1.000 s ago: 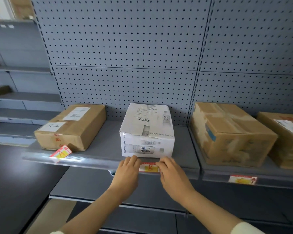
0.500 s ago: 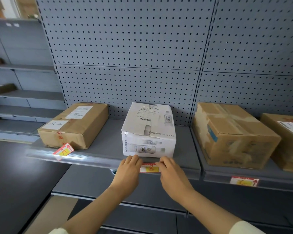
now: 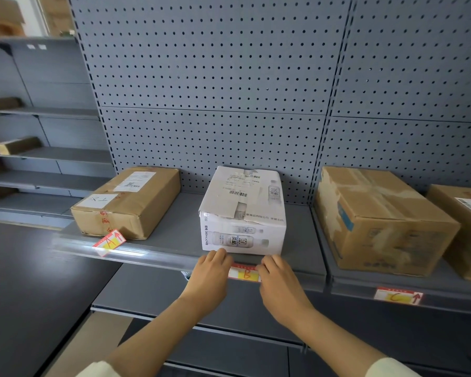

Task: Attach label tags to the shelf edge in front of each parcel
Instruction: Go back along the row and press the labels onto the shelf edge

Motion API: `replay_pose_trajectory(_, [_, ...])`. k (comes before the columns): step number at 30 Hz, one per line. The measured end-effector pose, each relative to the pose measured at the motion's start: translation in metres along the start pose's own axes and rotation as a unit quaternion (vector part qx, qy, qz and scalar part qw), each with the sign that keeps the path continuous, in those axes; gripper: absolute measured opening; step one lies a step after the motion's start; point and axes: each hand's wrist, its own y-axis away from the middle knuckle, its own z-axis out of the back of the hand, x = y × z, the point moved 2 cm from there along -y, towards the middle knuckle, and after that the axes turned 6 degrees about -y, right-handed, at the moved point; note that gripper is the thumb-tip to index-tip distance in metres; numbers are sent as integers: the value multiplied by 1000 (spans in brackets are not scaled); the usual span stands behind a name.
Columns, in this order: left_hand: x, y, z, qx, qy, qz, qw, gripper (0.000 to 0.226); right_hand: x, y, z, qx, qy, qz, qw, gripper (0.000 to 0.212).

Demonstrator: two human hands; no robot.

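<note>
Head view: my left hand (image 3: 210, 278) and right hand (image 3: 280, 289), fingers curled together, grip both ends of the label tag (image 3: 244, 274) on the shelf edge (image 3: 152, 255), in front of the white parcel (image 3: 242, 213).

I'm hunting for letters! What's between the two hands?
A red and yellow label tag marked B, on the shelf edge below the white box. The left hand and right hand hold its ends. The head view shows it.
</note>
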Motion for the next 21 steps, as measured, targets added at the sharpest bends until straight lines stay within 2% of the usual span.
replay_pose_trajectory(7, [-1, 1, 0, -4, 6, 6, 1000, 44, -2, 3, 0, 28, -31, -16, 999, 35])
replay_pose_trajectory(12, [-2, -1, 2, -3, 8, 22, 1000, 36, -3, -1, 4, 24, -56, -33, 998, 32])
replay_pose_trajectory(16, [-3, -10, 6, 7, -23, 30, 999, 26, -3, -6, 5, 28, -59, -46, 997, 30])
replay_pose_trajectory(21, [-4, -16, 6, 15, -67, 17, 997, 33, -3, -14, 6, 33, -55, -60, 996, 27])
